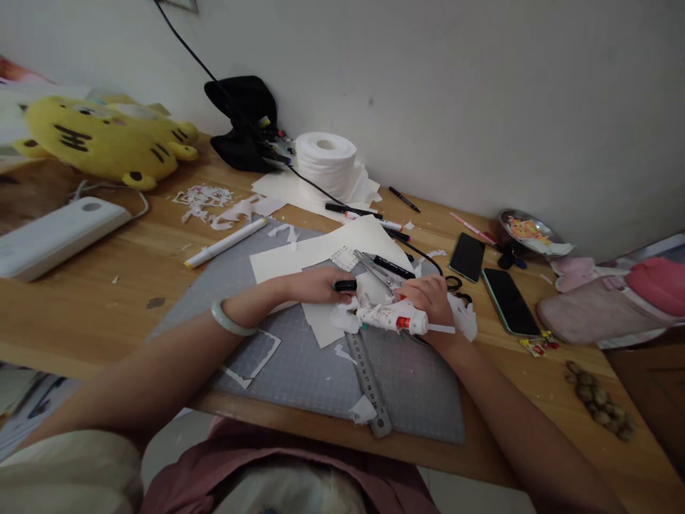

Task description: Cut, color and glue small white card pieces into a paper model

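My left hand [320, 285], wearing a pale bangle [230, 320], is closed around a short black-ended object [345, 285], mostly hidden by the fingers. My right hand [431, 300] is closed at a white hot glue gun [388, 315], fingers curled behind its body. The gun has a red part, and a glue stick [442, 329] sticks out of its right end. Its left end, with scraps of tissue about it, is close to my left hand. Under both hands are cream paper sheets [289, 257] on a grey cutting mat [300, 378]. A steel ruler [369, 385] lies below the gun.
Scissors [454, 283], a black pen [394, 268] and paper scraps lie around my hands. Two phones [467, 257] and a metal bowl [527, 227] are on the right. A tissue roll [325, 168] stands behind. On the left are a white marker [227, 243], a power strip [64, 235] and a yellow plush toy [101, 135].
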`<state>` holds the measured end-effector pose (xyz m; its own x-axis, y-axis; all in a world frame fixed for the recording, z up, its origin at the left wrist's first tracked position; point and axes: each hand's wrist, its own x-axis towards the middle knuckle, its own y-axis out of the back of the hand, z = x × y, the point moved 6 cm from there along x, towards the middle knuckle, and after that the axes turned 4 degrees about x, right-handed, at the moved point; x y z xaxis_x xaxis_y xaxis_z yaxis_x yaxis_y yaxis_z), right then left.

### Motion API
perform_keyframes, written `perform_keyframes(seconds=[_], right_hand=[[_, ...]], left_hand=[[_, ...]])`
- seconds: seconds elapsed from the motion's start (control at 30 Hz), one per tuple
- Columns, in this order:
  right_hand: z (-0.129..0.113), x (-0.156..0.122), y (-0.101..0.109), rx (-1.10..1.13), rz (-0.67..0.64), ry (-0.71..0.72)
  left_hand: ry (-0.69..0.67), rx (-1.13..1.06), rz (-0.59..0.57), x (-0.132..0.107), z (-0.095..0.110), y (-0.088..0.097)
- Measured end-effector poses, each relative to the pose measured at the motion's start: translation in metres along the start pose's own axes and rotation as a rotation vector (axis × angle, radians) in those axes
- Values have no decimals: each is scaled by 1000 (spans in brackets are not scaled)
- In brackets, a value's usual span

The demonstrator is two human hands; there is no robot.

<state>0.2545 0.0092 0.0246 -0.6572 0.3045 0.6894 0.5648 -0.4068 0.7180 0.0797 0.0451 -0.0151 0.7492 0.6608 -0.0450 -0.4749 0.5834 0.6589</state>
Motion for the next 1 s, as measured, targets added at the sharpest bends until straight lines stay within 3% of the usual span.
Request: perform_keyframes(seconds=[0.67,1.0], right_hand=[[3,-5,-1,77,-66,42],[3,-2,6,128,20,5]], left_hand=[[-26,-20,-1,1,-2,-1],[-14,-9,3,1,-2,-1]])
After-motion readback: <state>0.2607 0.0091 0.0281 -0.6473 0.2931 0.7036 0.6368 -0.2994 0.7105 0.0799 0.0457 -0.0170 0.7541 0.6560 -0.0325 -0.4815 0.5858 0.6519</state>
